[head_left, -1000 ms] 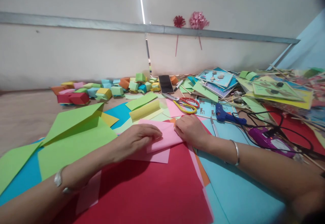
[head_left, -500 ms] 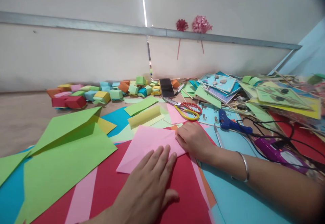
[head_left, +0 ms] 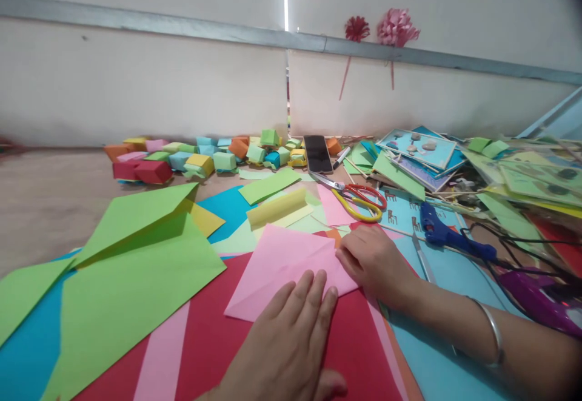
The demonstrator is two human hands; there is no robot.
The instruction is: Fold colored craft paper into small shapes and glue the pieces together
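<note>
A folded pink paper (head_left: 286,249) with crease lines lies on a red sheet (head_left: 218,316). My left hand (head_left: 291,334) rests flat across the paper's near edge, fingers stretched out and thumb apart. At the paper's right corner, my right hand (head_left: 375,261) is closed, with curled fingers pinching or pressing the edge; its fingertips are partly hidden. Just beyond the right hand lie scissors (head_left: 350,198) with red and yellow handles. To the left is a large folded green sheet (head_left: 140,286).
Several small folded paper boxes (head_left: 154,171) line the wall beside a phone (head_left: 318,154). A craft knife (head_left: 424,259), a blue glue gun (head_left: 454,234) with black cables and a purple device (head_left: 541,298) lie at right. Picture cards (head_left: 421,148) are piled behind them.
The camera view has turned a little to the left, so everything appears shifted right. Both hands keep nearly the same hold on the pink paper.
</note>
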